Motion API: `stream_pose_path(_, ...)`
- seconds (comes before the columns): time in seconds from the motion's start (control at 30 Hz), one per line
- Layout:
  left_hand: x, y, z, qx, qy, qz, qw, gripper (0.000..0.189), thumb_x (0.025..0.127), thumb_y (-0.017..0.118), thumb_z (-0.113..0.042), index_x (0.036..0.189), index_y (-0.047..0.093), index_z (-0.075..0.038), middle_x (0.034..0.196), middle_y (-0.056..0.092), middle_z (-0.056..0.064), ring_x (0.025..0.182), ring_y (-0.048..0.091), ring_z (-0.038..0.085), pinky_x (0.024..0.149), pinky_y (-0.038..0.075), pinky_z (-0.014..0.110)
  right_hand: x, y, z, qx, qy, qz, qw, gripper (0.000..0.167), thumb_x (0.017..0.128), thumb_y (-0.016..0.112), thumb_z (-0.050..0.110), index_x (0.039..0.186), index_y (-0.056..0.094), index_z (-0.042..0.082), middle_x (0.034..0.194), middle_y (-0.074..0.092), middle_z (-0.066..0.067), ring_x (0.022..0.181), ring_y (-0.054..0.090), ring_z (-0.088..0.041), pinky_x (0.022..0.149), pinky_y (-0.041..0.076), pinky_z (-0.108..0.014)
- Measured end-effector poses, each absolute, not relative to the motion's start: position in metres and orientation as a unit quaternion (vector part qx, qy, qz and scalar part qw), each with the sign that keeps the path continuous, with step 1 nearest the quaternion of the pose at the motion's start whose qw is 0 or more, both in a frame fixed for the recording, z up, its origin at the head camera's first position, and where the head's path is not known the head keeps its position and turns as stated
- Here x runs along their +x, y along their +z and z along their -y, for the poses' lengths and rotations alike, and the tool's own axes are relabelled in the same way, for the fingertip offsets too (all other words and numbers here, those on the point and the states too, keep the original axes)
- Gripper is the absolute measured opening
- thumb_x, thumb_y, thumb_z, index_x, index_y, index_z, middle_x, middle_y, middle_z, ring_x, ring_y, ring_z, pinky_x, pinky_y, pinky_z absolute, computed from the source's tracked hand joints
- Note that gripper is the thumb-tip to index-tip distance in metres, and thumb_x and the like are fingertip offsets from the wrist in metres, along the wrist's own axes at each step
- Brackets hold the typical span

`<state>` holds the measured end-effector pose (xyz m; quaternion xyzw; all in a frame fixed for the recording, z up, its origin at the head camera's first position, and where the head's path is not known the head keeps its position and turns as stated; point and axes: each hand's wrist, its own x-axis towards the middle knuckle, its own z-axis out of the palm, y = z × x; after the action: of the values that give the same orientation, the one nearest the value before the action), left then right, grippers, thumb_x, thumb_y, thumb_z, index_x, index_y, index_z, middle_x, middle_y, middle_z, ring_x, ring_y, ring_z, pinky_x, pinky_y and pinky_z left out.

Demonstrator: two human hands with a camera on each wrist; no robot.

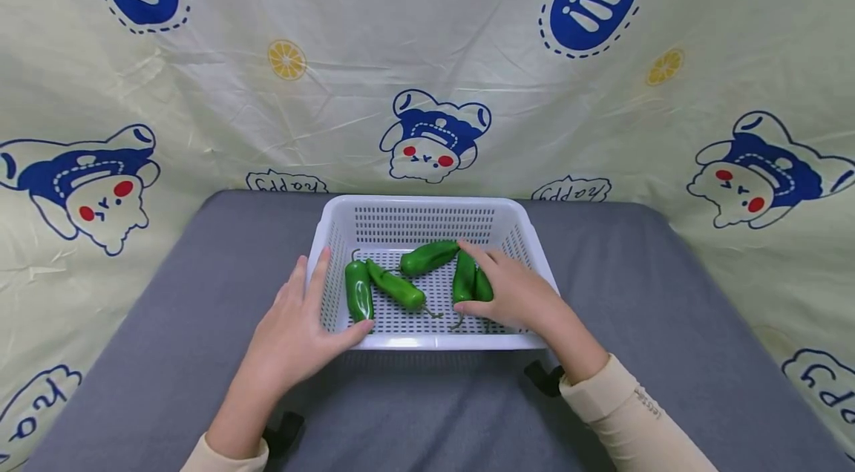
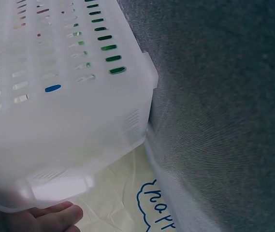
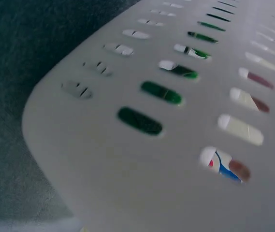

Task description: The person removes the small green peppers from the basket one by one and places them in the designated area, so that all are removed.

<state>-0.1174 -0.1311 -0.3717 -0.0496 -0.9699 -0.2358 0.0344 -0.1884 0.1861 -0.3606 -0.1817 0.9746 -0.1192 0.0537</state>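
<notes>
A white plastic basket with slotted walls sits on the grey cloth, several green peppers inside. My right hand reaches in at the right end, thumb and index finger curved round the two ends of a green pepper. Another pepper lies beside it, partly hidden by that hand. My left hand rests at the basket's left front corner, fingers extended along the left wall and thumb over the front rim. Close to that thumb is a pepper. Two more peppers, one slanted and one farther back, lie between the hands.
Grey cloth covers the table on both sides of the basket. Behind hangs a pale curtain printed with cartoon bears. Dark straps show at the wrists. Through the slots in the right wrist view, green pepper skin appears.
</notes>
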Motion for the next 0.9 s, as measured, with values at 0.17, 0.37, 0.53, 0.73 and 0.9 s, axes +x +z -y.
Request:
stream_pose_path(0.17,-0.118,-0.373,0.130,-0.049,-0.243,0.968,0.034,0.115,0.075,0.058,-0.083,0.161,0.003,-0.029,0.164,0.013,0.024,0.141,0.033,0.051,0.101,0.038,0.069,-0.191,-0.363,-0.185,-0.197,-0.083,-0.972,0.097,0.100,0.079,0.074,0.062,0.158,0.023,0.029,0.143,0.050,-0.021,0.121,0.058,-0.036,0.099,0.046,-0.058)
stream_pose_path(0.37,-0.119,-0.374,0.130,-0.049,-0.244,0.968,0.036,0.115,0.075,0.059,-0.082,0.161,0.005,-0.028,0.164,0.013,0.024,0.141,0.033,0.050,0.100,0.039,0.068,-0.195,-0.365,-0.185,-0.195,-0.056,-0.972,0.121,0.102,0.077,0.074,0.064,0.158,0.024,0.029,0.149,0.042,-0.030,0.126,0.054,-0.045,0.100,0.044,-0.062)
stream_pose_path(0.53,-0.119,-0.374,0.132,-0.049,-0.242,0.968,0.033,0.115,0.075,0.057,-0.083,0.161,0.002,-0.029,0.164,0.012,0.025,0.141,0.033,0.051,0.100,0.039,0.069,-0.200,-0.366,-0.181,-0.184,-0.055,-0.971,0.140,0.105,0.075,0.079,0.059,0.158,0.024,0.027,0.151,0.034,-0.033,0.109,0.062,-0.040,0.090,0.050,-0.057)
stream_pose_path(0.73,-0.119,-0.375,0.132,-0.048,-0.245,0.968,0.027,0.115,0.075,0.057,-0.084,0.161,0.002,-0.031,0.165,0.011,0.024,0.142,0.032,0.051,0.100,0.038,0.069,-0.202,-0.366,-0.179,-0.168,-0.067,-0.969,0.170,0.107,0.074,0.081,0.054,0.158,0.023,0.025,0.154,0.024,-0.038,0.106,0.064,-0.039,0.086,0.052,-0.053)
stream_pose_path(0.9,-0.119,-0.376,0.131,-0.051,-0.247,0.967,0.028,0.114,0.075,0.057,-0.084,0.160,0.002,-0.032,0.165,0.011,0.024,0.142,0.033,0.050,0.100,0.039,0.069,-0.199,-0.366,-0.181,-0.158,-0.073,-0.967,0.184,0.108,0.074,0.082,0.052,0.159,0.021,0.025,0.156,0.016,-0.040,0.111,0.062,-0.043,0.090,0.052,-0.054)
